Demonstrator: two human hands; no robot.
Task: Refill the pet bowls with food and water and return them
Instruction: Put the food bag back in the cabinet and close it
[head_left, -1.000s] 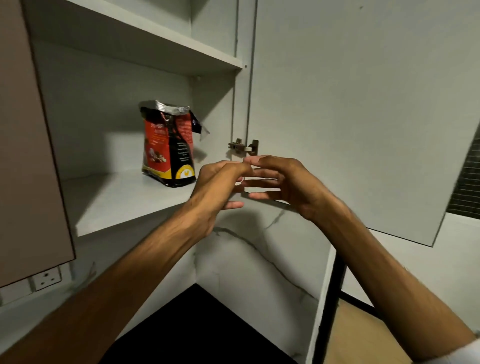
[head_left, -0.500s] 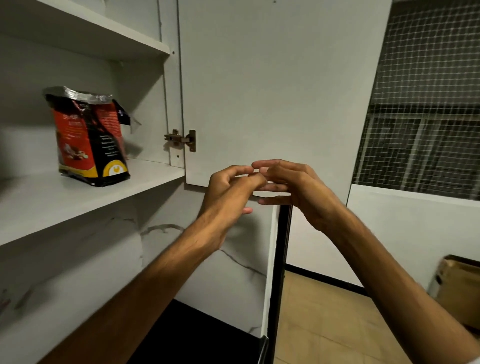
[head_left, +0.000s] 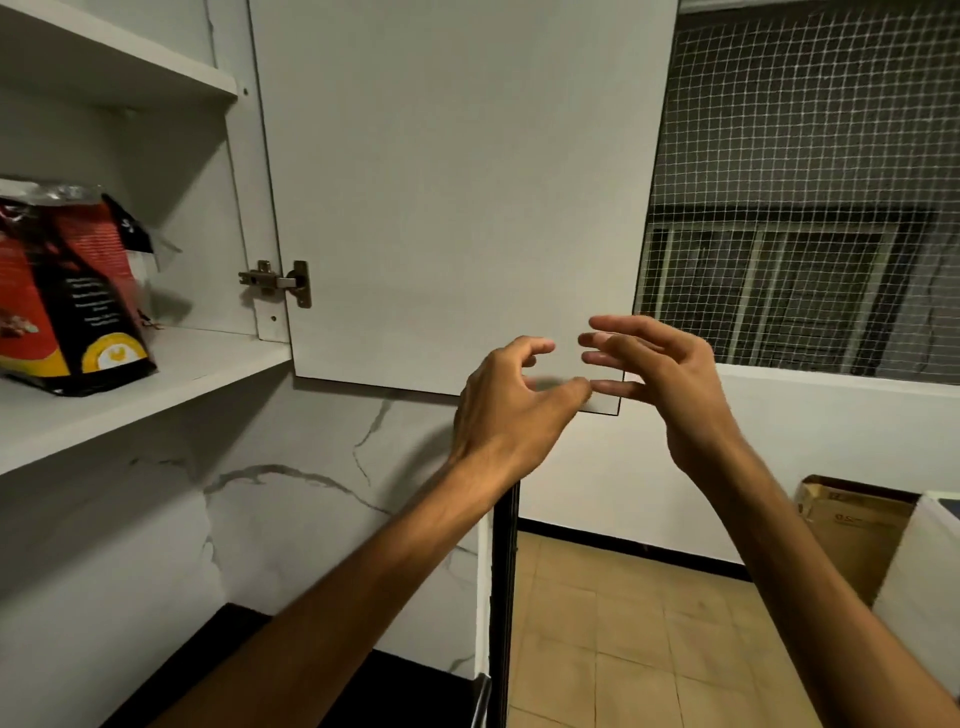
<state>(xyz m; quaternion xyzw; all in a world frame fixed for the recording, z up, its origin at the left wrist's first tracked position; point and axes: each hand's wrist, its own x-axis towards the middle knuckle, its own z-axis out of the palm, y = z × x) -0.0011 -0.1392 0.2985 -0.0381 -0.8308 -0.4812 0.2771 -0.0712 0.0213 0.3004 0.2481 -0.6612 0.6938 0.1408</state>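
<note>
A red, black and yellow pet food bag (head_left: 67, 291) stands upright on the lower shelf (head_left: 208, 374) of an open wall cabinet, at the far left. My left hand (head_left: 511, 400) is raised in front of the lower right corner of the open white cabinet door (head_left: 457, 197), fingers curled and apart, holding nothing. My right hand (head_left: 660, 374) hovers just right of it, fingers spread, empty, at the door's free edge. Whether either hand touches the door is unclear. No pet bowls are in view.
A metal hinge (head_left: 275, 280) joins the door to the cabinet. A marble-look wall panel (head_left: 311, 493) lies below the shelf, and a dark countertop (head_left: 395, 691) at the bottom. A netted window (head_left: 810, 197) fills the upper right. A cardboard box (head_left: 852, 525) sits on the tiled floor (head_left: 623, 639).
My view has swung right, sliding the bag and shelf to the left edge. My two hands, earlier touching, have drifted apart and right to the door's lower corner.
</note>
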